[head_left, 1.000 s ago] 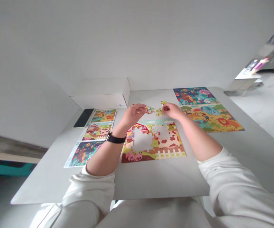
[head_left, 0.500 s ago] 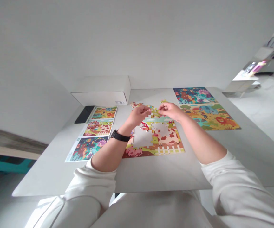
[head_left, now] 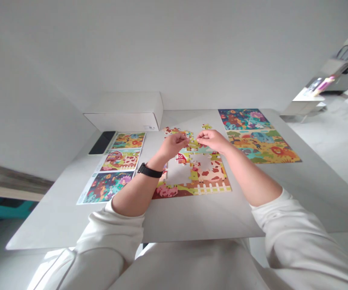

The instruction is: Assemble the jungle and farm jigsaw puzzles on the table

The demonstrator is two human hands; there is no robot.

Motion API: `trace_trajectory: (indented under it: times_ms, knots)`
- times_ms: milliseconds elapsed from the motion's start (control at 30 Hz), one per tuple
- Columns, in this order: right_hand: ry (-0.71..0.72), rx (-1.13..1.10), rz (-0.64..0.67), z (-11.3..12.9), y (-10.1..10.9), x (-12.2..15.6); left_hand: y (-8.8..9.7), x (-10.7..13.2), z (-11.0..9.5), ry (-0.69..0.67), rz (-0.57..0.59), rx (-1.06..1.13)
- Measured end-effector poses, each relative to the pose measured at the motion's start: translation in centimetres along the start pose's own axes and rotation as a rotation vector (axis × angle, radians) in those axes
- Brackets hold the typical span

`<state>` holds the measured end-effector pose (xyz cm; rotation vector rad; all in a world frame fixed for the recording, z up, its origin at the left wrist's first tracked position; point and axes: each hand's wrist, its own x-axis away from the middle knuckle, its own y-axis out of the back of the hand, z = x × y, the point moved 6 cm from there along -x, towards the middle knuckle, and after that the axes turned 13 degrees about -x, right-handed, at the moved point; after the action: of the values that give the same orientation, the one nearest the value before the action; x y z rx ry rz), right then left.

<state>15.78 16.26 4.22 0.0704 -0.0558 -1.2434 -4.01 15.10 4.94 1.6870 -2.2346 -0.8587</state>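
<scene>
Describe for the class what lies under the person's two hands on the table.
Under the left hand and right hand lie loose jigsaw pieces and the top edge of the farm jigsaw puzzle. Whatever is directly beneath the palms is covered and cannot be seen.

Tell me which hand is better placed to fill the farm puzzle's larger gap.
Left, probably: the left hand sits just above that gap in the farm jigsaw puzzle, while the right hand lies farther right, by the yellow-green piece.
</scene>
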Motion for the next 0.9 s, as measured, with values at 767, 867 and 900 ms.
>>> trace_trajectory:
  times_ms: [767,867,900]
  knots:
    - [-0.068,0.106,0.083,-1.4,-0.2,-0.5,0.7,0.2,0.4,0.018,-0.135,-0.178]
    - [-0.088,0.171,0.136,-2.1,-0.6,-0.6,0.8,0.1,0.5,0.022,-0.136,-0.215]
    - [-0.094,0.204,0.15,-2.3,-0.7,-0.6,0.8,0.1,0.5,0.023,-0.133,-0.223]
